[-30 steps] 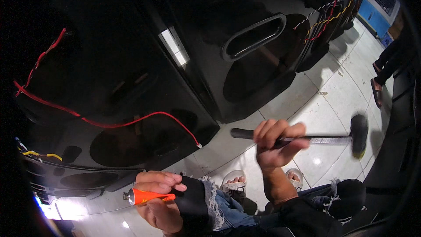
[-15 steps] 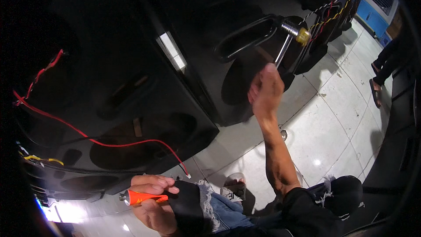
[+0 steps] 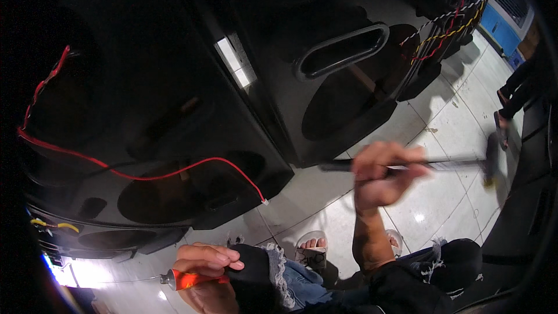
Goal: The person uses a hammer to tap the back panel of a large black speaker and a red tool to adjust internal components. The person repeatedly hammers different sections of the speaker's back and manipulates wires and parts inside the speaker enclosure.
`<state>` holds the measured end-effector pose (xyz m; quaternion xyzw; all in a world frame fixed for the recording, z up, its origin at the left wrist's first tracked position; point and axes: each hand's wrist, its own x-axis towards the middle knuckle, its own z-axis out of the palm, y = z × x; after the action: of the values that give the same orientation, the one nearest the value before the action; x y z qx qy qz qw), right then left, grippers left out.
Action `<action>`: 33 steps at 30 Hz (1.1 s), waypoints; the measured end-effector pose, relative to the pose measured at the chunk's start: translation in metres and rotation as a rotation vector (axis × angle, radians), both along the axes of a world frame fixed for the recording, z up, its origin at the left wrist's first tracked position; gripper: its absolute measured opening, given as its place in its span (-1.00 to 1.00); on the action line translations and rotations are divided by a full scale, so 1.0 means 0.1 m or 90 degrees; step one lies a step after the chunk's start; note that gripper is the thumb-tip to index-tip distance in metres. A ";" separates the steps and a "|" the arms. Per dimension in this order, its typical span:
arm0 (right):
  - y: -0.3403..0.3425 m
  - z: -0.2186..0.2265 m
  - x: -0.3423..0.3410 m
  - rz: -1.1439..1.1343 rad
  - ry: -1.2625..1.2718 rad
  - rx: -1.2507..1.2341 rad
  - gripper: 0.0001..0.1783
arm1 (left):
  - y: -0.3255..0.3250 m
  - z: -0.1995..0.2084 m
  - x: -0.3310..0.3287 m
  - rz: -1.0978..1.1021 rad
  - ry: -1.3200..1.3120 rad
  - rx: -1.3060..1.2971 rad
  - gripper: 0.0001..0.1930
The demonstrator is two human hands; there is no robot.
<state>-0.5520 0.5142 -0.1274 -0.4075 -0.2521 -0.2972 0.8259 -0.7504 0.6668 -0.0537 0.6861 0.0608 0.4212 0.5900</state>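
My left hand [image 3: 203,254] is closed around a small orange squeeze tube [image 3: 192,279] with a metal neck, low on the left. From the neck a fine strand stretches leftward. In my right hand [image 3: 381,177] is a mallet [image 3: 456,164], gripped by its handle and held level over the floor. Its head points right and is blurred by motion, with a yellowish face on one end. Beyond that hand, an oval black recessed handle [image 3: 343,52] sits in the side of a black speaker cabinet [image 3: 273,70], above a large round opening.
A second black cabinet [image 3: 145,134] stands at left, with a red wire [image 3: 157,178] hanging across it. Twisted wires [image 3: 444,32] dangle at the upper right. White floor tiles [image 3: 436,197] lie below. A person's sandalled feet [image 3: 501,122] and a blue appliance [image 3: 503,23] are at the far right.
The mallet has swung away from the recessed handle, down and to the right, with my right hand drawn nearer. The handle's rim shows fully now. My left hand keeps the tube.
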 end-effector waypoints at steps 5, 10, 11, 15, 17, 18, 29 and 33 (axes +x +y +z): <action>-0.03 0.19 0.46 -0.054 0.163 -0.169 -0.45 | -0.07 0.01 0.10 -0.029 0.019 0.005 -0.61; -0.07 0.23 0.13 -0.054 0.151 -0.110 -0.60 | -0.01 0.04 0.07 -0.027 0.004 0.030 -0.58; 0.03 0.21 0.00 0.032 0.063 0.058 -0.61 | 0.01 0.04 0.04 -0.015 0.006 0.023 -0.58; 0.17 -0.33 0.01 -0.142 0.024 -0.341 -0.72 | -0.09 0.05 0.15 -0.062 0.021 0.014 -0.57; 0.26 -0.16 0.01 -0.052 0.225 -0.500 -0.79 | -0.10 0.10 0.17 -0.074 0.012 0.033 -0.58; 0.21 -0.16 0.01 -0.024 0.214 -0.423 -0.72 | -0.10 0.12 0.10 -0.052 0.032 0.018 -0.58; -0.04 0.36 0.36 0.060 0.343 -0.145 -0.52 | -0.11 0.13 0.16 -0.055 0.017 0.026 -0.57; 0.14 0.12 -0.06 -0.088 0.026 -0.018 -0.38 | -0.04 0.07 0.09 -0.044 0.012 0.030 -0.57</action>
<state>-0.5579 0.5283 -0.1152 -0.4412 -0.2106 -0.3419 0.8025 -0.7418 0.6630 -0.0465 0.7052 0.0326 0.3955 0.5875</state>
